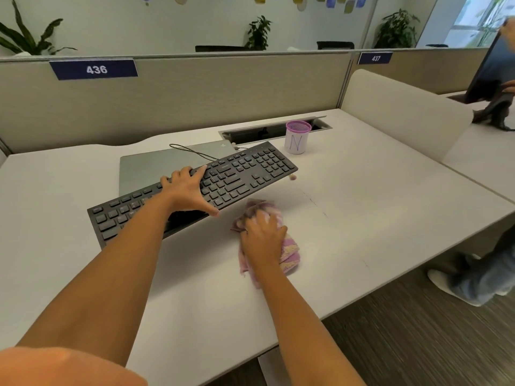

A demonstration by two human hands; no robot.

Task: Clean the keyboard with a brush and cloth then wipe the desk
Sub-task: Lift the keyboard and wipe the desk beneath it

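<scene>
- A black keyboard (195, 188) with black keys and pale lettering lies across a white desk (376, 196).
- A cloth (289, 250) in pink and cream stripes sits bunched on the white surface.
- A closed laptop (156, 165) in matte silver-grey lies behind the keyboard, a thin black cable (192, 152) looped over it.
- A white cup (296, 140) carries a purple mesh rim and a hand-drawn letter N in blue-purple ink.
- Beige-grey partition panels (223, 93) bear navy labels (94, 69) with white numerals, 436 and 437.
- The floor (418, 344) shows a streaked brown-grey pattern.
- An orange sleeve (55, 369) fills the lower left corner.
- Dark green plants (259, 33) stand against a pale wall dotted with blue and yellow shapes.
</scene>
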